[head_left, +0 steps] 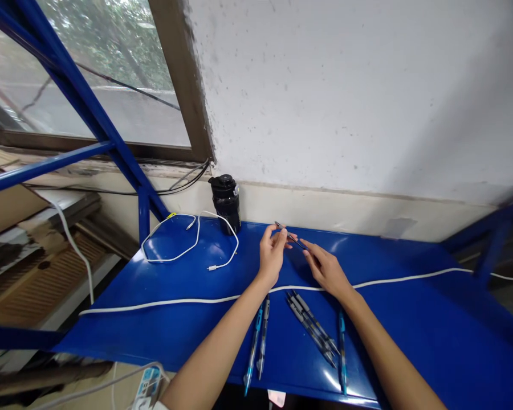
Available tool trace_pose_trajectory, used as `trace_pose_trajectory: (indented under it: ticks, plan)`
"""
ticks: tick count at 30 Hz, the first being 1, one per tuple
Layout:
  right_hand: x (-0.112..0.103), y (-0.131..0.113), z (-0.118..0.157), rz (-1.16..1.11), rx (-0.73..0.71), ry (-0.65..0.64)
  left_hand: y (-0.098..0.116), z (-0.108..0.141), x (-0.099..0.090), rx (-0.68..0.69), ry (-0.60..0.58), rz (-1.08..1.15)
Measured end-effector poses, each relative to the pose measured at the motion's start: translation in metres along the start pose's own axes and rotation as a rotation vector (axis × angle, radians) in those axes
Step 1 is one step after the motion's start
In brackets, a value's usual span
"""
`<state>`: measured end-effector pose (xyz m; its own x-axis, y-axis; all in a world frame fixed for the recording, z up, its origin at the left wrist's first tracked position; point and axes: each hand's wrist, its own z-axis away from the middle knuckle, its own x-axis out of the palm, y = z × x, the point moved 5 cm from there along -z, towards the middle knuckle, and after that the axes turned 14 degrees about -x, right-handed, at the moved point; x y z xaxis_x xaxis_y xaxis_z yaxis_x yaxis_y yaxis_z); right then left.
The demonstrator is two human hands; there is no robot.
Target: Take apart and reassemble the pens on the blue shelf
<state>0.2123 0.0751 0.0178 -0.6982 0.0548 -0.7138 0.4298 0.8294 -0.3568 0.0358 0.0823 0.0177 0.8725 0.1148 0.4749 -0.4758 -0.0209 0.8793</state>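
Observation:
Above the middle of a blue table (183, 319), a dark slim pen (297, 243) is held between both hands. My left hand (273, 250) pinches its upper part, with the tip pointing up and left. The fingers of my right hand (322, 266) close on its lower right end. Nearer the front edge lie a blue pen (255, 347) and a grey pen (264, 339) side by side. Several grey pens (312, 327) form a slanted bunch below my hands. Another blue pen (342, 350) lies beside my right forearm.
A long white cable (154, 304) crosses the table. A black bottle (226, 205) stands at the back by the wall, near a looped white charging cable (175, 259). Blue frame bars (141, 193) rise at the left. A power strip (147, 384) sits below the front edge.

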Motion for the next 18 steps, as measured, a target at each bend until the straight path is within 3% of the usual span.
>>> trace_pose_trajectory:
  ticks: [18]
  plan:
    - [-0.0007,-0.0028,-0.0016,-0.010,0.013,0.000,0.0012,-0.0034,-0.0061,-0.038,0.024,0.058]
